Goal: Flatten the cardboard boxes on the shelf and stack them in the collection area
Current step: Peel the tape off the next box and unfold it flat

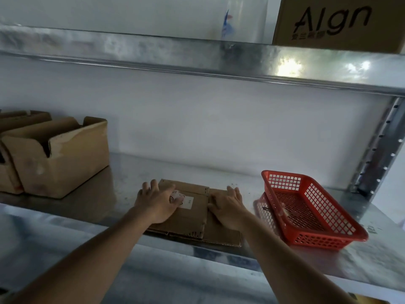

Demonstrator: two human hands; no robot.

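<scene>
Two bare forearms are seen reaching forward over the dull, smudged front edge of a galvanised metal shelf (328, 260). Both palms are laid flat on a flattened cardboard box (192, 218), a thin brown corrugated sheet with creased flap lines and ragged edges, lying just behind the shelf's front lip. The left hand (158, 201) is pressed on the left half, its fingers spread and straight, the fingertips resting beside and partly over a white paper label (186, 201) marked with dark scribbles. The right hand (229, 207) is pressed on the right half, fingers extended and close together; nothing is gripped by either hand. Just right of the right hand's fingers a red plastic basket (311, 216) with a lattice of small square holes is seen, rectangular and tilted. Well to the left of the left hand's fingers, open brown boxes (59, 159) stand upright with worn, scuffed flaps. Beyond the fingertips a plain white wall (219, 119) is seen, and above it an upper metal shelf (197, 55) carrying a printed brown carton (337, 23).
</scene>
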